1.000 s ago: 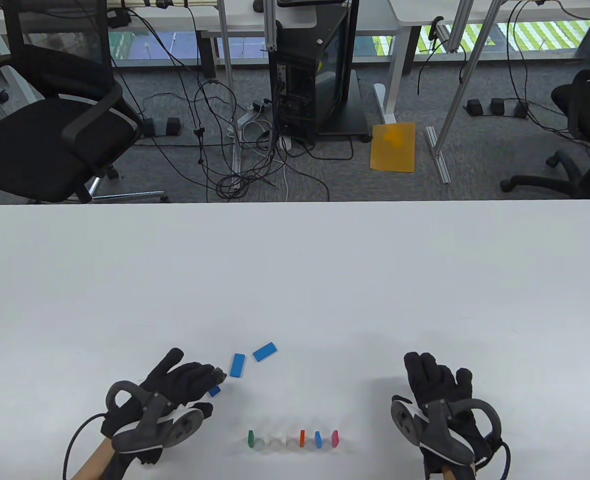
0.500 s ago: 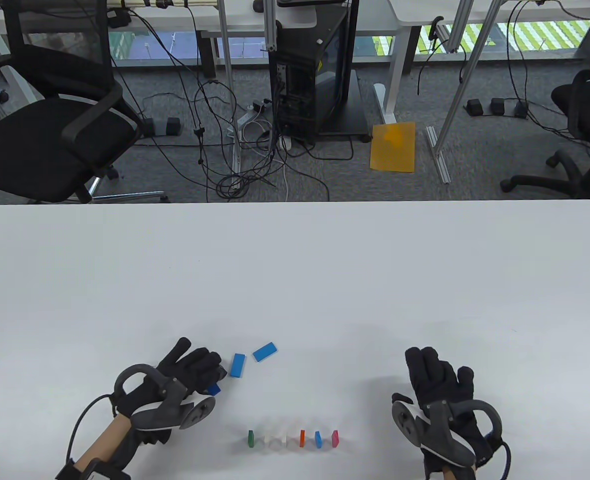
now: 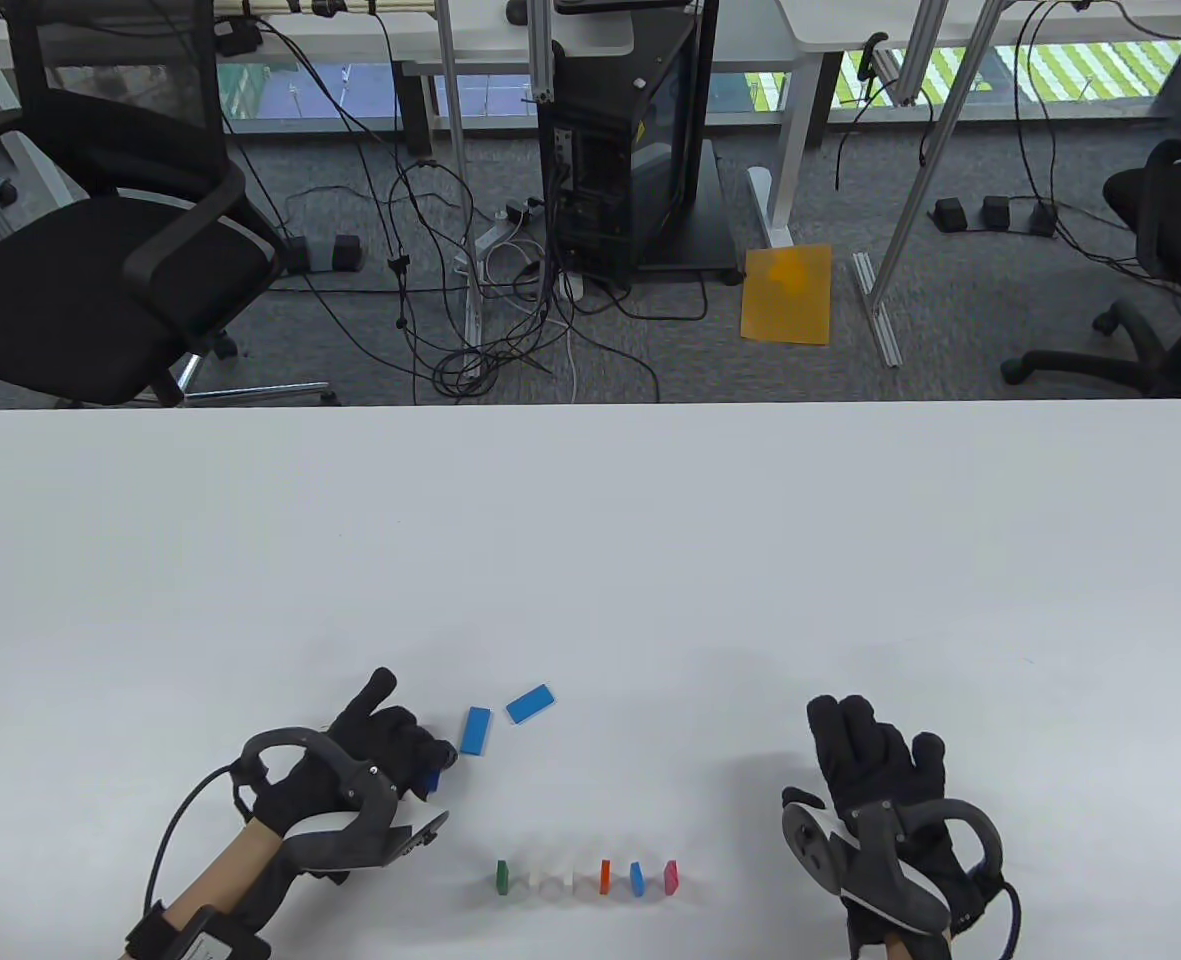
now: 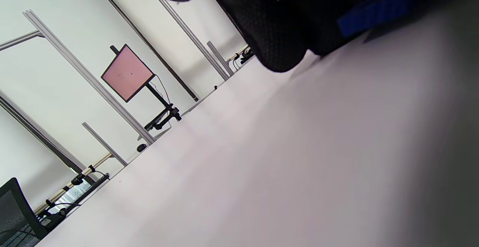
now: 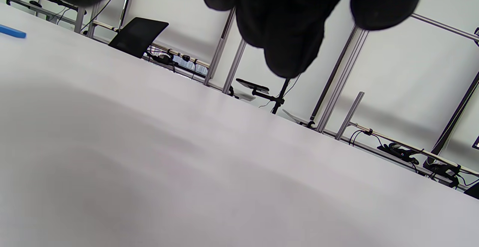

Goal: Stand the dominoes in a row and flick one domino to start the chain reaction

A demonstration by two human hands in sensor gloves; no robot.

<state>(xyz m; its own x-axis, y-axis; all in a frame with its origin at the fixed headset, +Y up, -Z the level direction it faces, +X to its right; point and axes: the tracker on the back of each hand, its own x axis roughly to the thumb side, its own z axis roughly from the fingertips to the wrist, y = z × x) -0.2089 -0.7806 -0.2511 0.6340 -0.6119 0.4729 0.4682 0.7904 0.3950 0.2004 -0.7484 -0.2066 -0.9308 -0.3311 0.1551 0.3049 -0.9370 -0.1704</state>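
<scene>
My left hand has its fingers curled round a dark blue domino, held low over the white table. In the left wrist view this domino juts out beside the gloved fingers, tilted just above the surface. Two lighter blue dominoes lie flat close by, one right of my fingertips and one farther off. A row stands near the front edge: green, two white, orange, blue, pink. My right hand rests flat and holds nothing, right of the row.
A flat blue domino shows at the far left of the right wrist view. Beyond the table's far edge are office chairs, tangled cables, a black computer case and a yellow sheet on the floor.
My left hand has turned and its wrist has risen, the fingers closing round the dark blue domino; more of the forearm shows. The right hand and the standing row have stayed put.
</scene>
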